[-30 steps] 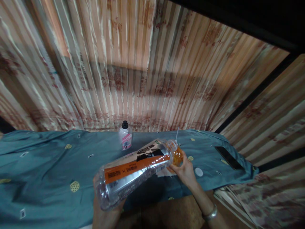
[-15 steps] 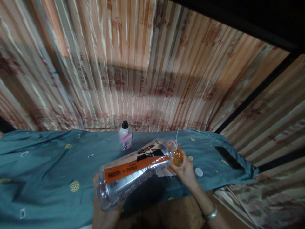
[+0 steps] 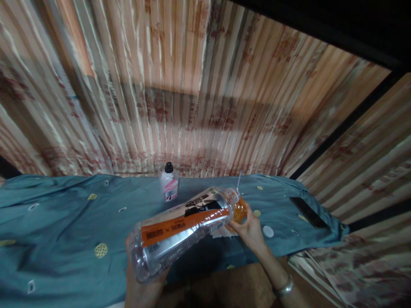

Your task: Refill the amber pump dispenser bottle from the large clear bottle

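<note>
A large clear plastic bottle with an orange, silver and white label lies tilted across the middle, its neck lower-ended toward the right. My left hand grips it from beneath near its base, the fingers mostly hidden behind the plastic. My right hand is closed around a small clear container of orange colour, held at the bottle's mouth. Its full shape is hidden by the bottle and fingers. A thin white straw sticks up beside the bottle's mouth. Below the bottle, a pale crumpled piece, perhaps tissue, partly shows.
A small white bottle with a black cap and pink label stands behind on the blue-green cloth. To the right lie a white round cap and a dark phone. A striped curtain hangs behind.
Almost nothing differs. The large bottle and both hands keep the same places, with only a very slight shift of the bottle's base to the right.
</note>
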Demonstrator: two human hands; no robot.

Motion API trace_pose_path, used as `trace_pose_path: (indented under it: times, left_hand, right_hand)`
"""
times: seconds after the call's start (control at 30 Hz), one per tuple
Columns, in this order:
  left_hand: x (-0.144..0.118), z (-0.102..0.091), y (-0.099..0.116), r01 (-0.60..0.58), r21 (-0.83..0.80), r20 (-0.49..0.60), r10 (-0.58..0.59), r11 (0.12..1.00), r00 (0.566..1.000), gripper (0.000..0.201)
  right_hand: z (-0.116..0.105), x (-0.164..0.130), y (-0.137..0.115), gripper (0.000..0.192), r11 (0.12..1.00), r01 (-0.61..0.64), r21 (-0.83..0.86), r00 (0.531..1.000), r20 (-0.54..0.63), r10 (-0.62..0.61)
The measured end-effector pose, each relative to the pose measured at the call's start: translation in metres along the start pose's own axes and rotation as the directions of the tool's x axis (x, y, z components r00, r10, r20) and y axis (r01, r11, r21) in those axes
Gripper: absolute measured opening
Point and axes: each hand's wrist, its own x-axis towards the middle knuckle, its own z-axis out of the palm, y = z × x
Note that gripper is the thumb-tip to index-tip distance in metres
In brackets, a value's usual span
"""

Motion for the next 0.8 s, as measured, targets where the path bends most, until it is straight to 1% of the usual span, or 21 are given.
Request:
trace_pose_path:
  times: [0.07, 0.17, 0.27, 0.4, 0.5, 0.57, 0.7, 0.8]
  left_hand:
    - [0.000, 0.000, 0.002, 0.006, -0.014, -0.004, -0.006, 1.000, 1.000, 0.060]
    - [-0.002, 0.002, 0.008, 0.035, -0.050, -0.033, -0.037, 0.998, 0.999, 0.063]
    - [-0.005, 0.004, 0.009, 0.042, -0.045, -0.050, -0.044, 0.998, 0.998, 0.066]
    - [-0.001, 0.002, -0.001, 0.018, -0.027, -0.056, -0.020, 0.999, 0.998, 0.058]
    - [0.006, -0.003, -0.011, -0.057, -0.002, 0.007, 0.057, 0.998, 0.998, 0.056]
    - [0.010, -0.007, -0.018, -0.078, 0.012, 0.053, 0.077, 0.997, 0.996, 0.056]
    - [0.008, -0.013, -0.031, -0.025, 0.044, 0.046, 0.023, 0.999, 0.999, 0.070]
    - [0.006, -0.014, -0.033, -0.004, 0.007, 0.075, 0.003, 1.000, 0.997, 0.077]
  right_hand:
    - [0.000, 0.000, 0.001, 0.073, 1.000, -0.003, -0.003, 1.000, 0.001, 0.003]
    - [0.000, -0.001, 0.002, 0.073, 1.000, -0.006, -0.012, 1.000, 0.004, 0.006]
    - [0.000, -0.001, 0.003, 0.073, 1.000, -0.013, -0.025, 1.000, 0.007, 0.013]
    - [-0.001, -0.001, 0.003, 0.075, 1.000, -0.006, -0.019, 1.000, 0.005, 0.006]
    - [0.000, -0.001, 0.003, 0.075, 1.000, 0.001, -0.010, 1.000, 0.002, -0.001]
    - [0.000, -0.001, 0.005, 0.074, 1.000, 0.006, -0.015, 1.000, -0.005, -0.006]
    - [0.000, -0.002, 0.007, 0.073, 1.000, 0.011, -0.026, 1.000, -0.018, -0.012]
    - [-0.001, -0.002, 0.004, 0.074, 0.999, 0.011, -0.038, 1.000, -0.005, -0.011]
